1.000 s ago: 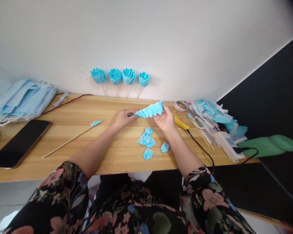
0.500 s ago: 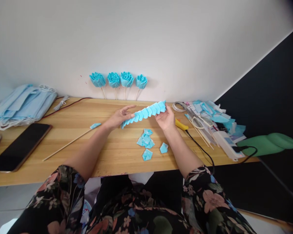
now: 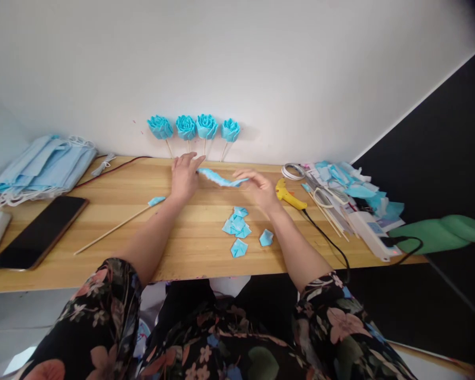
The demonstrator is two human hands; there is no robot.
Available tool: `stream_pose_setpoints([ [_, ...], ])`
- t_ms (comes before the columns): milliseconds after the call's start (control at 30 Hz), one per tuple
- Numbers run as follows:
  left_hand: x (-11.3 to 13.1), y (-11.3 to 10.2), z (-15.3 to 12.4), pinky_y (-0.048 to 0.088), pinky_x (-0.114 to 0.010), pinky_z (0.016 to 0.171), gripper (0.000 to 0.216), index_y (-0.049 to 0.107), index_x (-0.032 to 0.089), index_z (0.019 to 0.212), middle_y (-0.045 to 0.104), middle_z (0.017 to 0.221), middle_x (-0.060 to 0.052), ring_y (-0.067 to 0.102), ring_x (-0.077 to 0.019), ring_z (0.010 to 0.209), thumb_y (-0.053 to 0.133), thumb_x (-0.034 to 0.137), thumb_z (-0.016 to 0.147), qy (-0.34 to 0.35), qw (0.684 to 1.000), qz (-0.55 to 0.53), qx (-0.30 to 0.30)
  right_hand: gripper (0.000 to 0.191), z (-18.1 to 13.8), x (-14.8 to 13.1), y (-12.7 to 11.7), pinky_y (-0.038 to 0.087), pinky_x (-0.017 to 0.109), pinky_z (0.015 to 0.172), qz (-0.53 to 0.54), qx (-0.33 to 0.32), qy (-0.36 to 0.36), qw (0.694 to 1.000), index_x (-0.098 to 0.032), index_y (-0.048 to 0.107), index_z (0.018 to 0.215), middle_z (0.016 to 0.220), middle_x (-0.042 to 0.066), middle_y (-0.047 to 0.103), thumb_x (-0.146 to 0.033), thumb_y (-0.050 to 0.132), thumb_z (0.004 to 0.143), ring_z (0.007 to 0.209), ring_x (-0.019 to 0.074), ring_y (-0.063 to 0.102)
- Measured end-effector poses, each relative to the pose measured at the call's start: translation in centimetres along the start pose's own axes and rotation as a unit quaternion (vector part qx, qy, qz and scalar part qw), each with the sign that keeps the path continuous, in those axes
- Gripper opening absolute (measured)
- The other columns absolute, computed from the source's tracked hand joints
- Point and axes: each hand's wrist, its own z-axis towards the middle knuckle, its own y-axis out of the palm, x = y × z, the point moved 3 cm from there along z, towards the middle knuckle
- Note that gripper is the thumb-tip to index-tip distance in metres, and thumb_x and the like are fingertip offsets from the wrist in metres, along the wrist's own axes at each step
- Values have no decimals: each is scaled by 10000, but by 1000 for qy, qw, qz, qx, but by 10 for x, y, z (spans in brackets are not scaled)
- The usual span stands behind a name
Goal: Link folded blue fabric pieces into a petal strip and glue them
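A strip of overlapping folded light-blue petals [image 3: 220, 179] stretches between my hands near the back of the table, now edge-on and slightly blurred. My left hand [image 3: 184, 177] grips its left end, back of the hand upward, the thumb beside the strip. At the right end, the fingers of my right hand [image 3: 260, 190] pinch it, smeared a little by motion. Closer to me lie several loose folded blue pieces [image 3: 236, 226], with a single one [image 3: 266, 237] apart from them. To the left rests a wooden stick [image 3: 113, 230] with a blue tip.
Several blue fabric roses [image 3: 207, 126] on sticks lean against the wall. A yellow glue gun [image 3: 290, 196], tape roll [image 3: 293, 172], scissors [image 3: 328, 197], power strip [image 3: 370, 235] and blue scraps [image 3: 352, 182] sit right. Stacked face masks [image 3: 43, 166] and a phone [image 3: 39, 232] are left.
The petal strip has turned from showing its faces to edge-on and moved back and lower. My left hand has rotated palm down; my right hand has shifted left and turned over, uncovering the glue gun.
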Motion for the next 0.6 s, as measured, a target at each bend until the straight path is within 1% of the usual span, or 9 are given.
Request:
stream_pose_setpoints([
  [67, -2, -3, 0, 288, -567, 1214, 609, 606, 220, 1435, 497, 1575, -146, 406, -333, 1491, 438, 37, 879, -18, 998, 60, -1, 142, -4, -1, 17, 450, 501, 1130, -98, -155, -27, 983, -316, 796, 934, 1160, 32, 782, -433, 729, 890, 1189, 251, 659],
  [100, -2, -5, -1, 281, -564, 1219, 637, 586, 231, 1456, 472, 1597, -137, 386, -326, 1507, 415, 23, 878, -26, 997, 72, 2, 153, -7, -1, 23, 443, 521, 1137, -125, -211, -36, 969, -315, 803, 939, 1176, 38, 783, -440, 740, 878, 1209, 263, 655],
  [167, -4, -10, -2, 291, -550, 1219, 671, 578, 245, 1463, 477, 1594, -122, 401, -310, 1499, 387, 4, 866, -40, 996, 77, 3, 196, -9, -2, 27, 447, 526, 1133, -144, -253, -36, 956, -315, 803, 1001, 1210, 40, 778, -451, 728, 882, 1234, 268, 651],
  [200, -5, -13, -3, 305, -548, 1211, 679, 580, 242, 1462, 488, 1584, -128, 419, -313, 1485, 385, 1, 858, -49, 996, 77, -2, 224, -9, -3, 26, 451, 513, 1131, -146, -239, -25, 960, -311, 796, 1044, 1224, 39, 774, -456, 696, 906, 1243, 263, 649],
  [267, -8, -18, -1, 336, -555, 1189, 662, 594, 216, 1451, 503, 1566, -159, 451, -338, 1459, 393, 10, 854, -78, 994, 79, -20, 286, -8, -4, 19, 464, 467, 1111, -151, -171, 13, 974, -287, 782, 1092, 1216, 45, 774, -465, 595, 968, 1224, 248, 663],
  [333, -10, -26, 5, 343, -566, 1181, 642, 591, 184, 1456, 486, 1572, -191, 448, -370, 1458, 409, 28, 861, -112, 989, 90, -25, 336, -7, -3, 11, 496, 415, 1046, -161, -98, 55, 981, -248, 777, 1037, 1130, 58, 792, -483, 542, 986, 1135, 241, 700],
  [433, -3, -46, 18, 320, -561, 1204, 649, 571, 147, 1469, 469, 1583, -203, 434, -369, 1471, 449, 31, 842, -119, 989, 86, -9, 290, -7, 8, 6, 517, 373, 932, -192, -50, 84, 977, -223, 731, 909, 971, 54, 791, -483, 602, 928, 968, 234, 722],
  [533, 28, -79, 12, 395, -482, 1172, 564, 622, 139, 1396, 616, 1454, -156, 565, -305, 1348, 496, 82, 849, -66, 998, -9, 1, 236, -6, 21, 7, 501, 349, 848, -222, -22, 89, 971, -234, 663, 818, 868, 27, 760, -467, 695, 838, 857, 217, 690],
  [600, 58, -104, -19, 507, -428, 1046, 478, 645, 156, 1354, 742, 1221, -112, 696, -240, 1087, 467, 143, 910, -49, 991, -121, 0, 240, -6, 25, 8, 483, 334, 810, -228, -7, 88, 970, -241, 633, 774, 812, 7, 733, -464, 707, 824, 806, 202, 659],
])
